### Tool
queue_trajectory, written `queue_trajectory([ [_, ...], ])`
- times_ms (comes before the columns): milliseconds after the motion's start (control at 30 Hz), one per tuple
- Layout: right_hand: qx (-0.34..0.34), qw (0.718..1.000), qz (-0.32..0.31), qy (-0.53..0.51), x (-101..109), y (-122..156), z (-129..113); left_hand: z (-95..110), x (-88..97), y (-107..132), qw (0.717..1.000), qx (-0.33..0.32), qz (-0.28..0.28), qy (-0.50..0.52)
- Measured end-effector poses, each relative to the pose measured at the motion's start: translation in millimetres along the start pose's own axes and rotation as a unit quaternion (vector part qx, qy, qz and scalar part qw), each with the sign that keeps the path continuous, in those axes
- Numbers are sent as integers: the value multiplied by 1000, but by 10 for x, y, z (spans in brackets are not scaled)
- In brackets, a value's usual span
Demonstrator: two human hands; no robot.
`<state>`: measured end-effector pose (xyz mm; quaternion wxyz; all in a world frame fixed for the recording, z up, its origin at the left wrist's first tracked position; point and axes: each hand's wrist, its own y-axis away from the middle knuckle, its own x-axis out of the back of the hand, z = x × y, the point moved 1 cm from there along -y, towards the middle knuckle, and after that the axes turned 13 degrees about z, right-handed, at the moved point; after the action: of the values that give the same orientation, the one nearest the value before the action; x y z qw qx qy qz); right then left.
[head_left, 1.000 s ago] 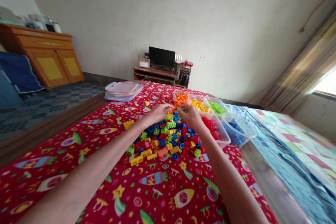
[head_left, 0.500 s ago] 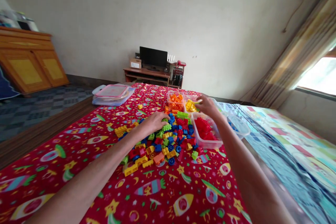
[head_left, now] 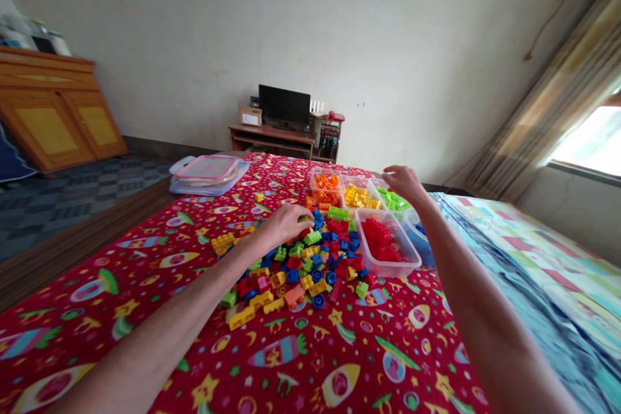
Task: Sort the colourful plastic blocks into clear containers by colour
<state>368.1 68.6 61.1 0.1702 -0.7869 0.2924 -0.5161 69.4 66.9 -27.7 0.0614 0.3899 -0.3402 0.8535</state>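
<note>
A heap of small plastic bricks in red, blue, yellow, green and orange lies on a red rocket-print cloth. My left hand rests on the far side of the heap, fingers curled around a small green piece. My right hand hovers over the clear tub of green bricks, fingers loosely bent, nothing visible in it. Clear tubs hold sorted bricks: orange, yellow, red, and a blue one partly hidden behind my right forearm.
Stacked clear lids with a pink rim sit at the cloth's far left. A desk with a monitor stands against the wall, a wooden cabinet at left. A patterned mat and curtain lie to the right.
My right hand rose from the heap and swung right, past the yellow tub to above the green tub. My left hand stayed on the heap, shifting slightly.
</note>
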Motion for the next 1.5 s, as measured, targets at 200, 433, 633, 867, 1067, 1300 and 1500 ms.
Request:
queue_trajectory([
  [200,116,980,-65,-145,-96,634,-610,20,65,4,999,16,5,32],
  [433,189,968,-110,-127,-417,1070,-1014,-123,80,-44,998,14,16,64],
  [633,224,956,-151,-112,-560,1269,-1064,-144,66,-55,994,36,13,100],
  [867,197,971,-107,-77,-601,1323,-1085,-123,16,-9,978,81,11,190],
  [1067,180,976,-112,-42,-579,1325,-999,-182,36,-26,970,128,64,199],
  [1300,177,979,-62,-85,-537,1356,-1018,-2,27,-13,931,158,57,324],
  [1500,134,986,-77,-63,-514,1316,-1092,65,7,-29,943,110,60,309],
])
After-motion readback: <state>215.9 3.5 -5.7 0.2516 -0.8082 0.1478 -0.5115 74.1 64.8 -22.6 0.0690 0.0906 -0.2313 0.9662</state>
